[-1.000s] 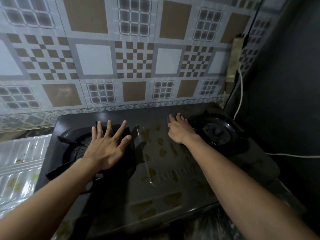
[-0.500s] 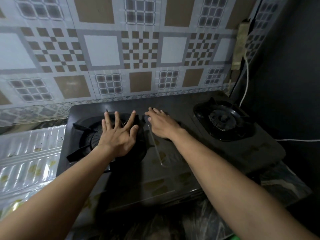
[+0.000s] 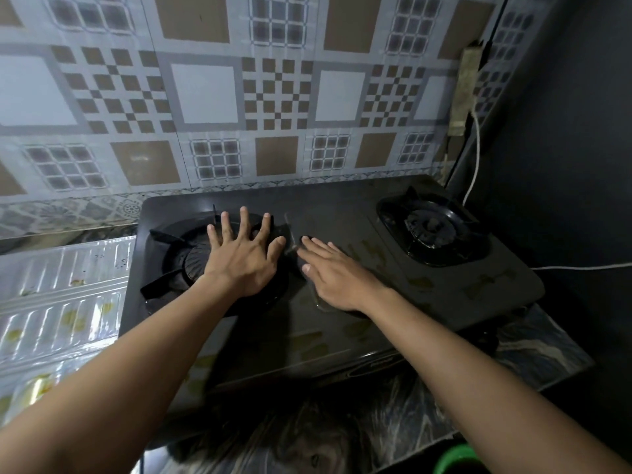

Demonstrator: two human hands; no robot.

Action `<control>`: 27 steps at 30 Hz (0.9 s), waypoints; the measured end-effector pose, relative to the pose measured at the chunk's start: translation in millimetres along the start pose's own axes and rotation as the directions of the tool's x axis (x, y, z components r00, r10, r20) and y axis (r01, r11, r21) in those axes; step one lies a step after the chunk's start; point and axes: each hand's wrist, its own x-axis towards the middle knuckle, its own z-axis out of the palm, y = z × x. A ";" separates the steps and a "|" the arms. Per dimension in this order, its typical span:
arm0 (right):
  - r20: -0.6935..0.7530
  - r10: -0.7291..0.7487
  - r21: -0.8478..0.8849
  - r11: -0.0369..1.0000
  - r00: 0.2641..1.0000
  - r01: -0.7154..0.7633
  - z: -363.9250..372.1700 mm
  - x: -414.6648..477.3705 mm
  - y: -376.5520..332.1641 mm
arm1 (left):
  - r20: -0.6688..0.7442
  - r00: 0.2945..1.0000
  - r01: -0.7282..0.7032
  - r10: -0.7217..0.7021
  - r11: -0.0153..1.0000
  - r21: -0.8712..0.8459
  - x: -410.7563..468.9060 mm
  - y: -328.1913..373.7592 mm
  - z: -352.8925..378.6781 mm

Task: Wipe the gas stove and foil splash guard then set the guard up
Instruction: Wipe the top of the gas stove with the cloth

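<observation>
The black two-burner gas stove (image 3: 342, 206) stands on a counter against a tiled wall. My left hand (image 3: 244, 258) lies with fingers spread on the left burner's grate (image 3: 178, 265) and holds nothing. Just to its right, my right hand (image 3: 337, 278) rests flat on the stove's centre panel, fingers pointing left; no cloth shows under it. Brownish stains mark the stove top between the burners and toward the front. The foil splash guard (image 3: 61, 295) lies flat on the counter left of the stove, with yellowish spots on it.
The right burner (image 3: 427, 227) is uncovered. A power strip (image 3: 465, 90) hangs on the wall in the back right corner, its white cable (image 3: 477, 155) running down behind the stove. A dark wall closes the right side. A green object (image 3: 455, 458) sits at the bottom right.
My right hand has slid left across the stove top from beside the right burner to the centre, close to my left hand. My left hand stays on the left burner.
</observation>
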 end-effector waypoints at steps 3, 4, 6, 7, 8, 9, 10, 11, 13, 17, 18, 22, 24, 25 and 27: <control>-0.015 0.100 0.022 0.995 0.995 -0.099 -6.9 11.3 15.1 | 0.017 1.000 0.010 -0.009 1.000 -0.022 -4.5 3.1 1.6; -0.020 0.146 0.025 0.989 0.989 -0.145 -10.3 13.8 23.4 | 0.021 1.000 0.014 -0.013 0.999 -0.040 -4.8 2.3 1.6; -0.034 0.243 0.022 0.970 0.970 -0.242 -17.3 14.2 42.5 | 0.018 1.000 0.009 -0.008 0.998 -0.063 -4.9 0.4 1.3; -0.042 0.283 0.017 0.959 0.958 -0.283 -20.4 12.6 51.5 | 0.012 1.000 0.002 -0.001 0.998 -0.066 -4.8 -0.1 1.7; -0.047 0.316 0.016 0.949 0.948 -0.316 -22.8 9.6 59.4 | 0.006 1.000 -0.007 0.008 0.998 -0.066 -5.2 -0.2 2.0; -0.049 0.345 0.021 0.939 0.937 -0.345 -24.4 5.2 65.3 | -0.001 1.000 -0.016 0.016 0.998 -0.065 -5.5 -0.2 2.7; -0.053 0.369 0.030 0.929 0.928 -0.368 -25.3 -0.1 69.7 | -0.009 1.000 -0.023 0.023 0.998 -0.065 -5.7 -0.3 2.9; -0.057 0.389 0.040 0.921 0.919 -0.388 -25.5 -6.1 73.1 | -0.014 1.000 -0.028 0.027 0.997 -0.068 -5.5 -0.9 3.1; -0.067 0.418 0.056 0.908 0.906 -0.415 -22.7 -21.1 76.5 | -0.019 0.999 -0.042 0.041 0.996 -0.078 -5.4 -2.5 3.6; -0.136 0.465 0.081 0.886 0.875 -0.458 -9.6 -44.3 66.0 | -0.010 0.999 -0.052 0.051 0.993 -0.104 -4.7 -3.8 5.0; -0.151 0.460 0.076 0.888 0.875 -0.454 -7.7 -44.2 58.8 | -0.005 0.999 -0.050 0.050 0.992 -0.113 -4.9 -3.4 4.3; -0.182 0.312 0.068 0.950 0.933 -0.304 -7.1 -27.8 18.8 | -0.017 0.999 -0.053 0.051 0.989 -0.140 1.1 3.2 -2.4; -0.195 0.214 0.063 0.977 0.957 -0.206 -7.4 -20.3 -5.7 | -0.031 0.999 -0.042 0.038 0.988 -0.147 9.4 5.9 -11.8; -0.193 0.162 0.047 0.987 0.968 -0.156 -6.5 -21.7 -17.4 | -0.036 0.999 -0.034 0.029 0.988 -0.150 13.2 6.5 -15.2; -0.179 0.068 0.003 0.998 0.982 -0.069 0.4 -37.4 -38.8 | -0.056 0.998 -0.018 0.010 0.988 -0.152 14.8 8.3 -16.3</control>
